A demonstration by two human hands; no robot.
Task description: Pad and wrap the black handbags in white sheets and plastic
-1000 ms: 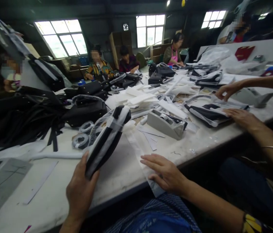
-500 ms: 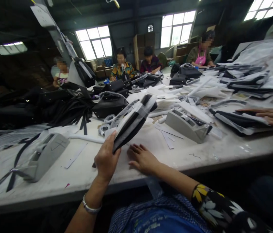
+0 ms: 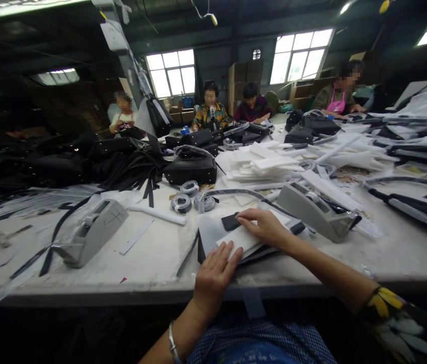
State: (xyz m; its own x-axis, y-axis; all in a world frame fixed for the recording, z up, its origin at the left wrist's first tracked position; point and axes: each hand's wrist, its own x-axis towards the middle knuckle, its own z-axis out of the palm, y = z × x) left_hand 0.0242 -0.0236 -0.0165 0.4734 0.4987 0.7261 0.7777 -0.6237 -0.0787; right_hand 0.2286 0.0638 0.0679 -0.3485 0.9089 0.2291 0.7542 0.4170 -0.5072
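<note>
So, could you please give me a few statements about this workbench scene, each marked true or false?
1. The left hand and right hand both touch the same flat layered piece. True.
2. The left wrist is bare. False: it wears a silver bracelet.
3. One grey tape dispenser stands left of the hands, another grey dispenser right of them. True.
4. The right arm's clothing is plain white. False: the dark sleeve has yellow and white flowers.
5. Coils lie on the table. True.
</note>
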